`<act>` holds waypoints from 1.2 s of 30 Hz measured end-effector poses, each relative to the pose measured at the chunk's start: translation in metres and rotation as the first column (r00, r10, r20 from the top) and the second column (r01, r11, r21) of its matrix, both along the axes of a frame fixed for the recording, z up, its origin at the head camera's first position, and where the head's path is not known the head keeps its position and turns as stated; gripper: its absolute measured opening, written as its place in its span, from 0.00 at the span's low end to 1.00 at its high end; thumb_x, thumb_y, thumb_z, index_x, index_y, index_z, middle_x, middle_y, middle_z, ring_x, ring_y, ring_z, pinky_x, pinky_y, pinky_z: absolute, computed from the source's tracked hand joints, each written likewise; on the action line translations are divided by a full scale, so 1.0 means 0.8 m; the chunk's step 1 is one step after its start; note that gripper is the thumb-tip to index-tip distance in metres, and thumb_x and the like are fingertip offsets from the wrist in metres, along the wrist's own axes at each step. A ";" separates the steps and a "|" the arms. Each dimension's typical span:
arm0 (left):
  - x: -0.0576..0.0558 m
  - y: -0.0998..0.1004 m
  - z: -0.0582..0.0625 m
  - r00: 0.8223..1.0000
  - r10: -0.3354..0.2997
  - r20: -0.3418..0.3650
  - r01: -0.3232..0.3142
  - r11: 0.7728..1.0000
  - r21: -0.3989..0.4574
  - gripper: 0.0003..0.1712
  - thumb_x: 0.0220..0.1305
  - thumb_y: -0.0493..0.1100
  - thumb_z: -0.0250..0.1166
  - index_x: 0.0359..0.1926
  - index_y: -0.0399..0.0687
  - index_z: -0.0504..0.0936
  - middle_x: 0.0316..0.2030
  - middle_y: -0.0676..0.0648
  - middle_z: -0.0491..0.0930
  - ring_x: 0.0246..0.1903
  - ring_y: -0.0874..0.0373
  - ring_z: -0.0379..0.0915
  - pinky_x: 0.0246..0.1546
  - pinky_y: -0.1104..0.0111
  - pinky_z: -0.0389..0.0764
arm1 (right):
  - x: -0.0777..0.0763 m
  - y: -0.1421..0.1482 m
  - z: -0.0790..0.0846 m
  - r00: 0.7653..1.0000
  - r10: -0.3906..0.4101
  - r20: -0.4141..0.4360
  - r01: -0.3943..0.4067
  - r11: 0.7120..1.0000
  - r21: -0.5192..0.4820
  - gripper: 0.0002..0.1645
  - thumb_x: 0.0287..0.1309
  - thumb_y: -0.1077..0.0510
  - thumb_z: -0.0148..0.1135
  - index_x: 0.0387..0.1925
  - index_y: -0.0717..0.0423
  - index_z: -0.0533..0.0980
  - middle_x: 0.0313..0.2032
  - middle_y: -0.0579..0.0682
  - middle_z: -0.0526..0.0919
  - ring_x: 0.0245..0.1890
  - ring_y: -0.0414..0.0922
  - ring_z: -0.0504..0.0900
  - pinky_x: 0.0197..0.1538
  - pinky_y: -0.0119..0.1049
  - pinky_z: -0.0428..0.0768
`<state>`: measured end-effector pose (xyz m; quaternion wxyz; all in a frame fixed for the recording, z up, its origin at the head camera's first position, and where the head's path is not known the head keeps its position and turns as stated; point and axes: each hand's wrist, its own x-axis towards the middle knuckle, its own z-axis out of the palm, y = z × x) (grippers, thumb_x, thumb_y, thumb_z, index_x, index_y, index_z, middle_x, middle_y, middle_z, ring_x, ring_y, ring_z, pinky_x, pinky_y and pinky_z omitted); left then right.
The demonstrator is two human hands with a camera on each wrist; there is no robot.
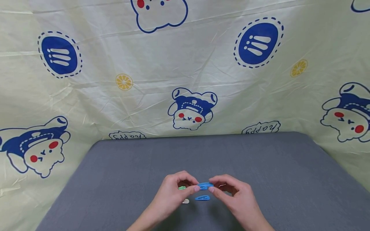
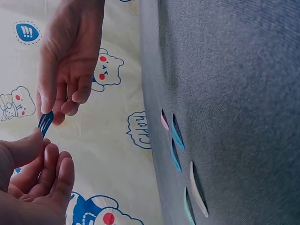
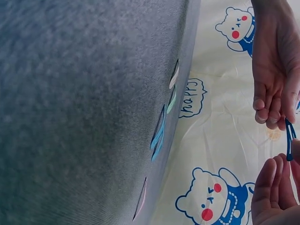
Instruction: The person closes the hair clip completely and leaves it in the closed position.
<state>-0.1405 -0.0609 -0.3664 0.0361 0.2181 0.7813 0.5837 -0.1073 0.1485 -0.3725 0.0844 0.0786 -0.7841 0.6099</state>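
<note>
A blue snap hair clip [image 1: 204, 185] is held up above the table, pinched at one end by each hand. My left hand [image 1: 171, 191] has thumb and fingertips on its left end. The right hand [image 1: 238, 193] grips the other end the same way. In the left wrist view the clip [image 2: 45, 123] spans the space between the two thumbs. Below, another blue clip [image 1: 202, 198] lies on the table. Partly behind the left hand are a green clip [image 1: 182, 187] and a whitish clip [image 1: 186, 201].
The grey table [image 1: 130, 166] stands against a hanging pale cloth [image 1: 202, 73] printed with bears. Seen from the left wrist, two blue clips lie near a pink clip [image 2: 164, 120]; this pink one is hidden in the head view.
</note>
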 end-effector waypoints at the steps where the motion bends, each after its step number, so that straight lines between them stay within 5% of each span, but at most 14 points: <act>1: 0.000 0.000 0.000 1.000 0.002 -0.013 -0.002 1.000 -0.005 0.02 0.60 0.42 0.72 0.34 0.52 0.86 0.31 0.55 0.82 0.33 0.60 0.79 0.37 0.67 0.79 | 0.000 0.000 0.000 1.000 0.001 0.006 -0.001 1.000 0.006 0.12 0.54 0.51 0.73 0.41 0.44 0.84 0.38 0.44 0.85 0.39 0.45 0.82 0.45 0.38 0.81; 11: 0.004 0.001 0.003 0.992 -0.010 -0.122 0.006 0.999 -0.033 0.04 0.60 0.37 0.71 0.35 0.53 0.86 0.32 0.59 0.80 0.33 0.63 0.75 0.39 0.68 0.80 | -0.004 0.007 0.003 0.996 0.069 -0.060 -0.063 0.993 0.102 0.11 0.56 0.52 0.71 0.42 0.39 0.84 0.40 0.41 0.84 0.39 0.43 0.82 0.45 0.39 0.81; 17: 0.006 0.001 0.004 0.981 -0.019 -0.193 0.007 0.998 -0.062 0.06 0.60 0.35 0.70 0.35 0.52 0.86 0.32 0.60 0.79 0.33 0.65 0.76 0.38 0.69 0.80 | -0.004 0.010 0.009 0.997 0.077 0.000 -0.076 0.987 0.143 0.10 0.56 0.54 0.72 0.41 0.39 0.84 0.39 0.40 0.83 0.38 0.42 0.81 0.46 0.37 0.81; 29: 0.002 0.003 0.005 0.977 -0.016 -0.211 -0.004 0.996 -0.091 0.05 0.60 0.37 0.71 0.34 0.54 0.86 0.31 0.61 0.78 0.32 0.66 0.76 0.37 0.70 0.80 | -0.006 0.018 0.017 0.991 0.105 0.088 -0.122 0.968 0.219 0.10 0.57 0.51 0.71 0.42 0.42 0.83 0.40 0.41 0.82 0.38 0.42 0.81 0.46 0.36 0.80; 36: -0.001 0.005 0.006 0.977 -0.030 -0.211 0.008 0.994 -0.107 0.05 0.61 0.37 0.70 0.34 0.53 0.85 0.31 0.60 0.78 0.31 0.66 0.75 0.33 0.70 0.80 | -0.009 0.025 0.016 0.984 0.172 -0.046 -0.155 0.955 0.254 0.10 0.57 0.48 0.70 0.41 0.40 0.83 0.38 0.39 0.83 0.35 0.40 0.82 0.40 0.35 0.81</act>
